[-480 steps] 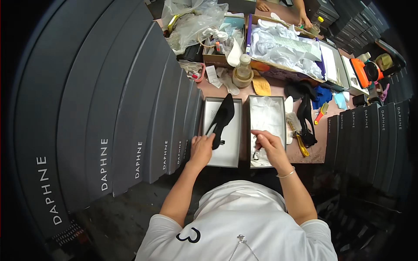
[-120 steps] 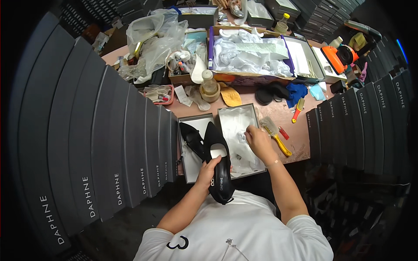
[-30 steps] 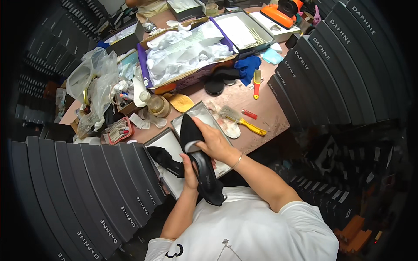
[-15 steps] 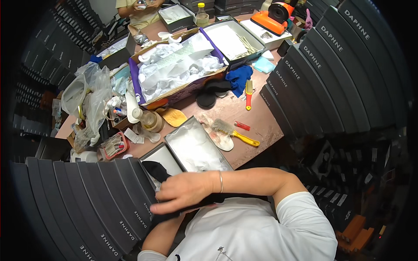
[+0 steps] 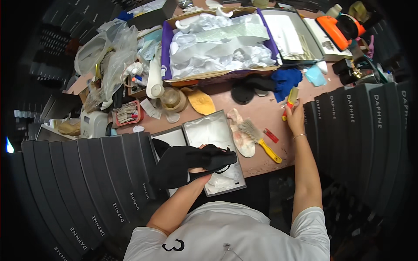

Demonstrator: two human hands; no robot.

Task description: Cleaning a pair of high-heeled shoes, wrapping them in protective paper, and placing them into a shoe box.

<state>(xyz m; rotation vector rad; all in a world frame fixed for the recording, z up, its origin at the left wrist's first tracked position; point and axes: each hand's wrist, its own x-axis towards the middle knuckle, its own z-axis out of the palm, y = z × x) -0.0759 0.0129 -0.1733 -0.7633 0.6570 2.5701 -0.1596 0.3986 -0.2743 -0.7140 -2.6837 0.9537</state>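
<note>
— Start at left.
— Find stacked dark boxes (image 5: 87, 187), then a black shoe (image 5: 174, 163) clamped in the left hand (image 5: 203, 177), over two open boxes (image 5: 175, 137).
— Go on.
— Pass a yellow-handled brush (image 5: 269, 150) on the pink table (image 5: 257, 111). Farther right, well apart from the other, spot the right hand (image 5: 297, 119) touching a red-and-yellow brush (image 5: 290, 103); cannot tell whether gripping.

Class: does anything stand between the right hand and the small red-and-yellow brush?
Nothing visible does: the right hand is at the small brush, though any grip is unclear. The yellow-handled brush lies left, clear of both.
</note>
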